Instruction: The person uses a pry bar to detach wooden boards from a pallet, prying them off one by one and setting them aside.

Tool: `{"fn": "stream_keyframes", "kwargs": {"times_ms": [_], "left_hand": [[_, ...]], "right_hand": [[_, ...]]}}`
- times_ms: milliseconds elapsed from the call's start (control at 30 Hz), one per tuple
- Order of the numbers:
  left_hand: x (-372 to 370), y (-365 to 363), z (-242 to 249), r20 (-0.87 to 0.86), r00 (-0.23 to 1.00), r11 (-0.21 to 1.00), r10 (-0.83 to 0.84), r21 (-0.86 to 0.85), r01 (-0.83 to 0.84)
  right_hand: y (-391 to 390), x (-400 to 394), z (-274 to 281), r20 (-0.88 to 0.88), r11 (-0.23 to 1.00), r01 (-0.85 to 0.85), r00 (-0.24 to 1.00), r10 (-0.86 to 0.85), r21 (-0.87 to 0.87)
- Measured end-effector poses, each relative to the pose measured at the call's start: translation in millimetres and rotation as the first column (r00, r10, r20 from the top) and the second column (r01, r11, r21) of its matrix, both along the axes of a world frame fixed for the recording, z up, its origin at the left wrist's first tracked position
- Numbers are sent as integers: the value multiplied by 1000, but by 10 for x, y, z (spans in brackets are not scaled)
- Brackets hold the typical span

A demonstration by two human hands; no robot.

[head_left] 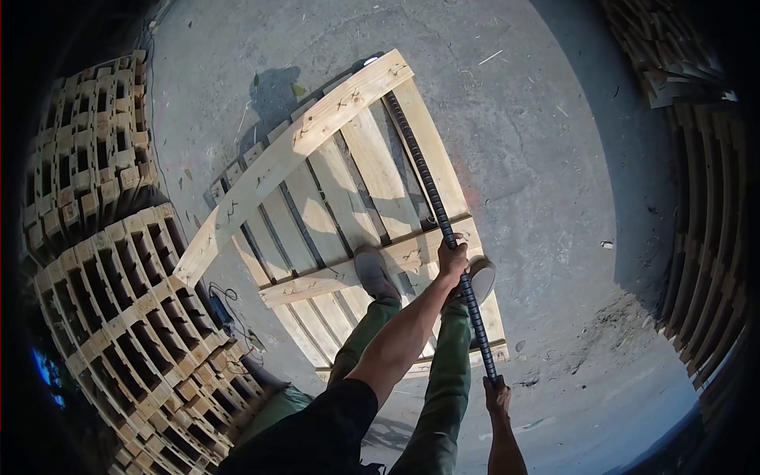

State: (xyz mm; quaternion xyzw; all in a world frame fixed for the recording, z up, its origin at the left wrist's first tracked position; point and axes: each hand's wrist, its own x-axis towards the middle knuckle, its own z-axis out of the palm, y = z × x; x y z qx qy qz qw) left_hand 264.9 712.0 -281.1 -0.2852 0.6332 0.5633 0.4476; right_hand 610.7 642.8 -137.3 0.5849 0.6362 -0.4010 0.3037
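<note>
Gripping a long, black, ribbed bar with both hands, a person stands over a pale wooden pallet on a sunlit concrete floor. The left hand is clenched around the bar just beside the right shoe, while the right hand closes on its near end, past the pallet's near edge. The bar runs lengthwise over the pallet's right side, its far end in the gap between two slats, close to a long board that spans the far side at a slant, dotted with dark, nail-like marks. Whether bar and board touch cannot be told. The left shoe is at the pallet's middle crosspiece. At left rise stacked pallets, dark openings showing between their boards; more stacked wood stands at right, in shadow.
</note>
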Motion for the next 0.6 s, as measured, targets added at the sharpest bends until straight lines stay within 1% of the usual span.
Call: {"fn": "stream_keyframes", "kwargs": {"times_ms": [33, 67, 133, 167, 200, 233, 267, 300, 333, 367, 400, 433, 467, 500, 533, 600], "left_hand": [[17, -38, 6, 23, 999, 997, 37, 65, -38], [21, -60, 26, 27, 998, 995, 54, 83, -56], [-151, -69, 265, 176, 984, 998, 25, 59, -36], [-214, -58, 398, 174, 985, 1000, -1, 24, -3], [-269, -81, 502, 173, 985, 999, -25, -15, 28], [-340, -110, 673, 178, 984, 999, -26, -38, 33], [-456, -112, 828, 179, 984, 998, -29, -56, 39], [-556, -174, 930, 202, 978, 998, -53, -2, 55], [-664, -237, 1033, 225, 971, 996, -78, 54, 68], [-812, -231, 1222, 276, 959, 994, -64, 100, 38], [-941, -248, 1291, 318, 946, 992, -54, 125, 14], [-1063, -242, 1379, 352, 935, 988, -38, 154, -18], [-1179, -236, 1466, 388, 922, 983, -20, 177, -53], [-1245, -264, 1521, 341, 940, 961, -32, 270, -65], [-1362, -198, 1763, 333, 943, 953, -29, 293, -74], [-1547, -127, 2389, 286, 954, 939, -87, 343, -17]], "right_hand": [[60, -60, 129, 5, 997, 63, 998, -62, -51], [112, -191, 312, 46, 996, 52, 998, -48, -76], [-38, -46, 468, -65, 992, -121, 990, 123, 44], [-61, -117, 693, -116, 997, -70, 991, 73, 30], [-113, -192, 960, -112, 999, -42, 993, 41, -3], [-157, -350, 1317, -145, 999, -33, 989, 32, -5], [-273, -392, 1586, -167, 996, -82, 982, 89, 43], [-300, -543, 1968, -251, 987, -125, 957, 146, 98], [-306, -655, 2320, -363, 959, -168, 899, 244, 228], [-350, -677, 2554, -445, 943, -142, 854, 270, 301], [-423, -680, 2765, -515, 924, -109, 803, 298, 366], [-389, -799, 2938, -510, 919, -111, 803, 308, 379], [-305, -999, 3099, -542, 895, -102, 764, 350, 434], [-257, -1207, 3289, -569, 869, -87, 723, 391, 487], [-184, -1404, 3469, -530, 826, -76, 734, 426, 558], [108, -1851, 3888, -523, 778, -49, 714, 466, 627]]}}
